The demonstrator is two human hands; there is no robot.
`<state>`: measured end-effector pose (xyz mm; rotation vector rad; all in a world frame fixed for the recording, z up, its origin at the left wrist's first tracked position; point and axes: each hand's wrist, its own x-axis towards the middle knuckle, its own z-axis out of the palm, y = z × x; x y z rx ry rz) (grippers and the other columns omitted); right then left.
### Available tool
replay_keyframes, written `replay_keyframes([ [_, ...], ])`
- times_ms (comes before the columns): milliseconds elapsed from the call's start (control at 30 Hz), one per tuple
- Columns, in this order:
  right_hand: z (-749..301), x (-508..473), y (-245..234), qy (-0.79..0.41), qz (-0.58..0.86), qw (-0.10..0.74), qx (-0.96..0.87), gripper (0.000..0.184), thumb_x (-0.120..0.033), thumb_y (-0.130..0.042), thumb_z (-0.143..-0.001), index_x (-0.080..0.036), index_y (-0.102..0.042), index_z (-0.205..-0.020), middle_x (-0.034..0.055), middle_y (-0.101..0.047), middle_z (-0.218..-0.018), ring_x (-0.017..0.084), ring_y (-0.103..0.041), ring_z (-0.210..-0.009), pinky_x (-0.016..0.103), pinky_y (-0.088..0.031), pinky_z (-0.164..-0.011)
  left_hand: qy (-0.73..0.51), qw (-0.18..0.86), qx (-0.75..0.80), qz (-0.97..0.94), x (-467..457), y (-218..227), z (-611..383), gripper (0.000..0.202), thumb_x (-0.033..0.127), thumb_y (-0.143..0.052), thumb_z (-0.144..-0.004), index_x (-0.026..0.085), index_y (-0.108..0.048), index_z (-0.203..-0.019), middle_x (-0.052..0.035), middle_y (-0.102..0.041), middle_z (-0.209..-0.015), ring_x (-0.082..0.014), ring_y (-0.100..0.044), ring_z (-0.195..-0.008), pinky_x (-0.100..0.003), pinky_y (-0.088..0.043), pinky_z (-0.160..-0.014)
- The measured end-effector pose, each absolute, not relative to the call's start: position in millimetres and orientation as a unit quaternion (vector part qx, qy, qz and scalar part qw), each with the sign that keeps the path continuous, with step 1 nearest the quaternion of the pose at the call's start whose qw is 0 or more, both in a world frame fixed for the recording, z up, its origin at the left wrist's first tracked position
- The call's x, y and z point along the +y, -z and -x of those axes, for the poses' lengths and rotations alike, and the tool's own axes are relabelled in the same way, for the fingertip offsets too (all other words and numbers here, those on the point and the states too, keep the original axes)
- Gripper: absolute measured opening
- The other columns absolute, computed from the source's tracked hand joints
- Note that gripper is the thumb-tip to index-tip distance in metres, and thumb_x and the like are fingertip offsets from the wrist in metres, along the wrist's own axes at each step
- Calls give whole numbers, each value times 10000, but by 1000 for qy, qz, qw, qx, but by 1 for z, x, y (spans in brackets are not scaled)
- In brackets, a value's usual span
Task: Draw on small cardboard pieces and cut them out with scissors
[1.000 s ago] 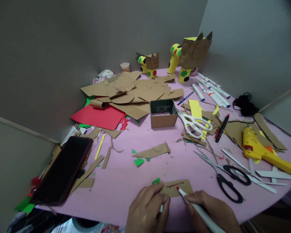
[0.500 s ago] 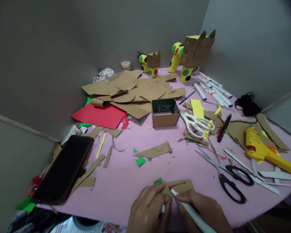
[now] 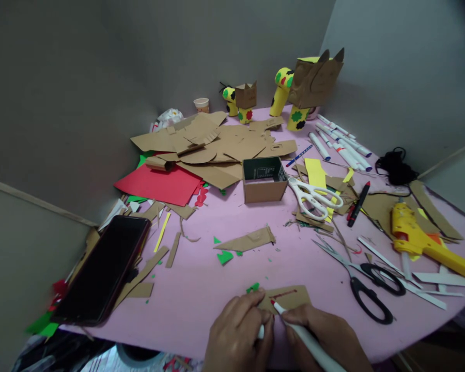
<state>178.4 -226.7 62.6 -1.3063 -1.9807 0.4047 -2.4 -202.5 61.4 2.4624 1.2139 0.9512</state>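
Note:
A small cardboard piece (image 3: 300, 295) lies at the table's front edge, with a thick red line drawn along its upper part. My left hand (image 3: 238, 330) is closed at its left side, fingertips pressing it down. Between those fingers shows a small white marker cap (image 3: 261, 331). My right hand (image 3: 323, 330) grips a white marker (image 3: 306, 341) in a writing hold. Its red tip touches the cardboard, or hovers just over it, below the left end of the line. Green paper scraps (image 3: 252, 288) lie just beyond my left hand.
Black-handled scissors (image 3: 366, 281) and a yellow glue gun (image 3: 418, 240) lie to the right. White scissors (image 3: 313, 199) rest beside an open cardboard box (image 3: 265, 191). A phone (image 3: 104, 268) lies at left. Cardboard sheets (image 3: 232, 142), decorated yellow figures (image 3: 281, 98) and several markers (image 3: 351, 150) stand or lie farther back.
The red line on the cardboard has grown thicker and longer toward the left. The marker tip has shifted very slightly; my left hand stays nearly in place.

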Motion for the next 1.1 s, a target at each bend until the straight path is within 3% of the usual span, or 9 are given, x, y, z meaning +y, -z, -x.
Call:
replay_keyframes([
  [333,-176,-225,-61,-168,516,319,-777,157,-144,-443,-793,-224,-571,-836,-13,-746,-643,146,-717,-518,191,-553,-483,-328,121,417,-839,-204,-62,2,103,90,-589,-775,192,-592,-783,-78,-721,-963,-177,-683,-866,-278,-575,-742],
  [533,-178,-228,-56,-185,504,348,-768,171,-93,-454,-741,-224,-558,-776,-27,-711,-584,133,-684,-467,185,-534,-471,-333,122,421,-835,-202,-63,1,107,87,-591,-776,193,-595,-786,-81,-718,-960,-180,-682,-866,-280,-577,-734],
  [733,-189,-232,-60,-207,504,357,-759,177,-98,-474,-781,-222,-555,-877,-18,-729,-627,128,-698,-508,171,-543,-488,-332,126,419,-836,-203,-66,2,97,93,-599,-767,189,-594,-778,-86,-716,-952,-182,-683,-846,-284,-580,-723],
  [900,-185,-231,-62,-214,500,350,-763,183,-99,-469,-736,-222,-563,-833,-18,-735,-637,130,-702,-514,183,-555,-506,-332,122,418,-837,-202,-66,2,112,81,-592,-766,191,-590,-787,-85,-717,-957,-179,-683,-866,-278,-577,-739],
  [1100,-179,-231,-61,-164,509,347,-770,198,-91,-444,-730,-224,-583,-774,-31,-715,-573,125,-687,-477,180,-535,-484,-330,124,422,-835,-203,-65,1,109,82,-593,-768,191,-591,-776,-79,-719,-953,-173,-682,-864,-272,-576,-736],
])
